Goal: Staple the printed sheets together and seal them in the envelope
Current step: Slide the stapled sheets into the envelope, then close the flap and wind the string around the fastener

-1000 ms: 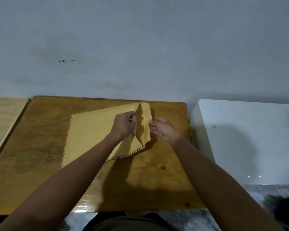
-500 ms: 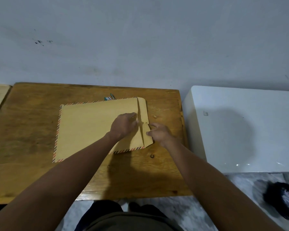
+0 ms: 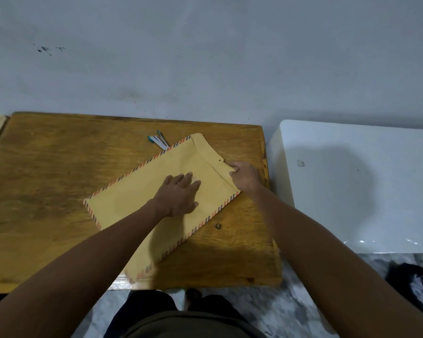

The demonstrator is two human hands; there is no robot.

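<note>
Most of it looks done, no sheets showing: left hand (image 3: 178, 196) flat and open on the envelope (image 3: 156, 191), right hand (image 3: 244, 175) pinching its flap (image 3: 211, 154), near the counter (image 3: 47, 191) right edge, sealing left.

One view only, from the person's head, looking forward and steeply down. It sits close above the desk (image 3: 47, 181): both forearms run up from the bottom corners, and the lap shows at the bottom edge. The left hand (image 3: 178, 197) and right hand (image 3: 246, 175) fall just right of centre, on the envelope (image 3: 137, 203). Beyond the fingertips, the wall (image 3: 205, 57) fills the upper third. Right of the right fingers lies a white top (image 3: 364, 186); below it, floor. Wide-angle lens: the desk's edges bow. No second view shares the scene.
</note>
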